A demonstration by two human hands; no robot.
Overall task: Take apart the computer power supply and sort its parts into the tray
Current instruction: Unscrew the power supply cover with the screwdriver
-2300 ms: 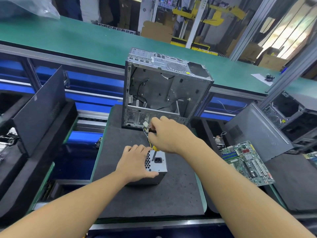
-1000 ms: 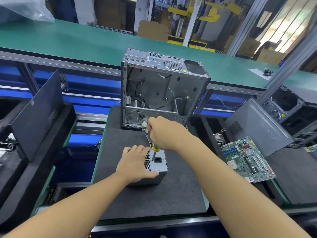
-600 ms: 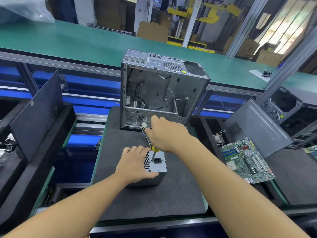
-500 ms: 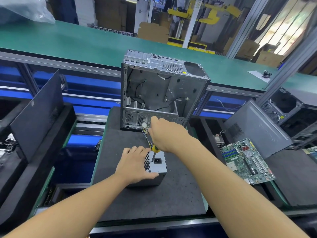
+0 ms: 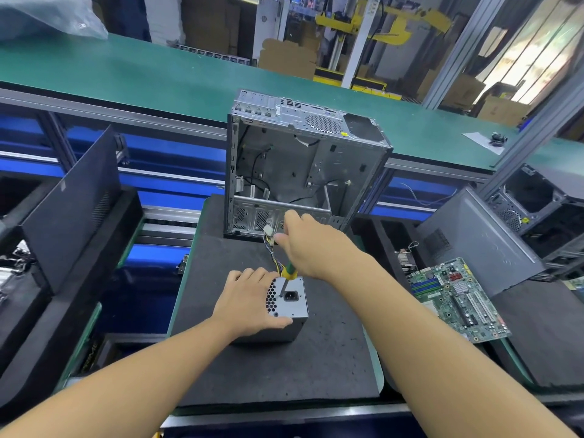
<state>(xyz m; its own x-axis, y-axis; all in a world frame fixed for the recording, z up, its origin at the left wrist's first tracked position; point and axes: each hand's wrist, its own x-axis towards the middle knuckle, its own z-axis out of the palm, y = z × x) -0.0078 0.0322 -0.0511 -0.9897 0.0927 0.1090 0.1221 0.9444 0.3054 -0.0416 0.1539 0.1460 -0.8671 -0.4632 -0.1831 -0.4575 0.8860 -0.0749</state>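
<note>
Black foam mat carries the grey metal power supply box at its centre, left hand clasping its left side to steady it, right hand fisted round a green-and-yellow-handled screwdriver bearing on its socket face.

Electronics teardown workshop, factory line. Green conveyor belt across upper frame; aluminium posts, upper right; cardboard boxes behind, top centre. Gutted PC case, centre, on black foam mat; bare motherboard, right; loose side panel, left; second stripped case, far right.
</note>
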